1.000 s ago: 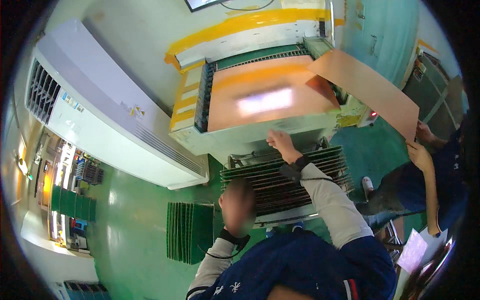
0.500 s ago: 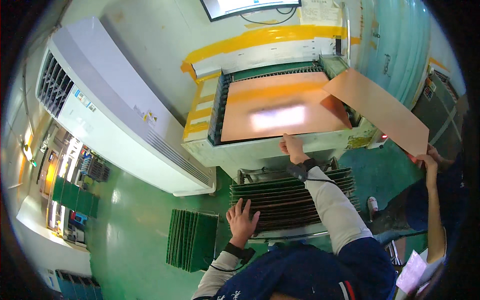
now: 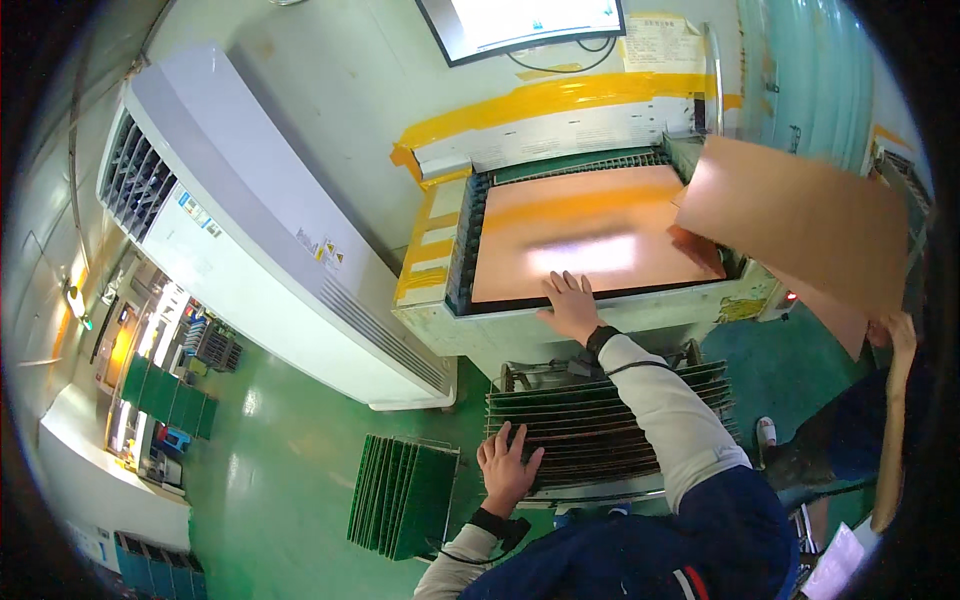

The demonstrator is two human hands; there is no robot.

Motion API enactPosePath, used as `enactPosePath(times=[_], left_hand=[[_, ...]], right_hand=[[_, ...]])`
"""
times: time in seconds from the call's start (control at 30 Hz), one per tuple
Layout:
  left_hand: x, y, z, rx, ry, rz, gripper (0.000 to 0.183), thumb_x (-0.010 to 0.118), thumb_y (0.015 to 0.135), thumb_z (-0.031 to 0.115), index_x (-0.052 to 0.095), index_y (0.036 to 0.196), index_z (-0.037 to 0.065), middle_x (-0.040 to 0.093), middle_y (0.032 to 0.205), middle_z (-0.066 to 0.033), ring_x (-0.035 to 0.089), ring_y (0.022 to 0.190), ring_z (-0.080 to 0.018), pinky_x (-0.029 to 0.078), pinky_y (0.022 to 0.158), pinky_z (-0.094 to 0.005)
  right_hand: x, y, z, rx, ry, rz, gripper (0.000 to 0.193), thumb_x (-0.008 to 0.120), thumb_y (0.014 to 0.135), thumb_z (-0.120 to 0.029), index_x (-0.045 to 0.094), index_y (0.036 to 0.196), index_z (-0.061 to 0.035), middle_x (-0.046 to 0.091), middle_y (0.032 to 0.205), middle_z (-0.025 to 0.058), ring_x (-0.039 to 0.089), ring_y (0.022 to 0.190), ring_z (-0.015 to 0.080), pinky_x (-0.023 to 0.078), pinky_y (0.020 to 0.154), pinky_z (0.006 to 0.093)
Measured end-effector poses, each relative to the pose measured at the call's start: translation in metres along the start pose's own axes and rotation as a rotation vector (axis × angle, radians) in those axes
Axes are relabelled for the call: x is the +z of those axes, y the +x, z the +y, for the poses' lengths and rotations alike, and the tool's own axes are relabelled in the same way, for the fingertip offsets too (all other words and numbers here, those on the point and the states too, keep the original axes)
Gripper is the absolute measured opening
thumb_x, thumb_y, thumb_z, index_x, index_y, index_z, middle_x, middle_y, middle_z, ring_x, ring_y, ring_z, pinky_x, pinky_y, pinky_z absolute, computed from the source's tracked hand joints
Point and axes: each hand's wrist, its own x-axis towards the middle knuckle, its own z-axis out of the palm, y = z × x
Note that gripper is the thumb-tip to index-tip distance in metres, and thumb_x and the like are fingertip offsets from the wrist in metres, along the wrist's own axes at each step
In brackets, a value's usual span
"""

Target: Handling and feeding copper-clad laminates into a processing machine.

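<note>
A shiny copper-coloured sheet lies flat on the bed of a machine, its surface reflecting a bright patch. My right hand is at the sheet's near edge, fingers spread and stretched forward; whether the fingertips press on the sheet I cannot tell. My left hand rests fingers apart at the left side of a rack of upright dark green boards, holding nothing. At the right, a co-worker's hand holds a large copper-coloured sheet, tilted over the machine's right corner, with another sheet partly hidden below it.
A tall white air conditioner stands left of the machine. A second stack of green boards sits on the green floor. Above the machine hangs a screen. The co-worker's leg is to the right of the rack.
My right hand has gone from curled fingers to spread ones at the sheet's near edge. The co-worker's sheet has swung to show more of its face, exposing another. The whole view has shifted slightly.
</note>
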Motion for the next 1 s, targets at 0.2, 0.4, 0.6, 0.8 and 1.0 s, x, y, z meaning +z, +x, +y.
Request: enactPosePath(times=[0.2,0.4,0.6,0.8,1.0], left_hand=[[-0.003,0.001,0.000,-0.017,0.003,-0.020,0.059,0.070,0.087,0.046,0.060,0.138,0.017,0.052,0.143,-0.0130,0.047,0.125,-0.0383,0.032,0.109,-0.0541],[-0.005,0.001,0.004,-0.010,0.002,-0.015,0.059,0.070,0.087,0.045,0.060,0.137,0.017,0.052,0.143,-0.0132,0.047,0.126,-0.0377,0.031,0.110,-0.0537],[-0.004,0.001,0.004,-0.004,-0.011,0.005,0.058,0.072,0.085,0.044,0.062,0.135,0.016,0.053,0.141,-0.0138,0.048,0.124,-0.0375,0.032,0.109,-0.0536],[-0.001,0.001,0.002,0.006,-0.028,0.037,0.057,0.073,0.084,0.043,0.063,0.133,0.015,0.054,0.140,-0.0141,0.049,0.124,-0.0376,0.032,0.109,-0.0535],[0.001,-0.001,-0.001,-0.006,-0.033,0.009,0.058,0.072,0.085,0.043,0.062,0.135,0.014,0.052,0.143,-0.0147,0.047,0.127,-0.0378,0.031,0.110,-0.0538]], right_hand=[[-0.010,-0.009,0.001,0.005,0.005,-0.134,0.069,0.061,0.093,-0.049,0.046,0.149,-0.0108,0.036,0.159,0.0133,0.030,0.148,0.0356,0.017,0.121,0.0600],[-0.010,-0.010,0.010,-0.017,-0.013,-0.088,0.068,0.060,0.094,-0.049,0.045,0.149,-0.0112,0.038,0.158,0.0137,0.033,0.146,0.0363,0.020,0.119,0.0614],[-0.018,-0.012,0.009,-0.032,0.019,-0.047,0.065,0.064,0.093,-0.046,0.046,0.147,-0.0132,0.041,0.155,0.0133,0.035,0.145,0.0351,0.025,0.118,0.0577],[-0.032,-0.054,-0.003,-0.057,0.102,0.004,0.062,0.060,0.097,-0.043,0.047,0.147,-0.0089,0.041,0.155,0.0159,0.036,0.144,0.0359,0.026,0.119,0.0551],[-0.048,-0.111,-0.002,0.008,0.173,0.003,0.059,0.059,0.098,-0.043,0.049,0.145,-0.0078,0.047,0.150,0.0178,0.039,0.141,0.0384,0.027,0.117,0.0574]])
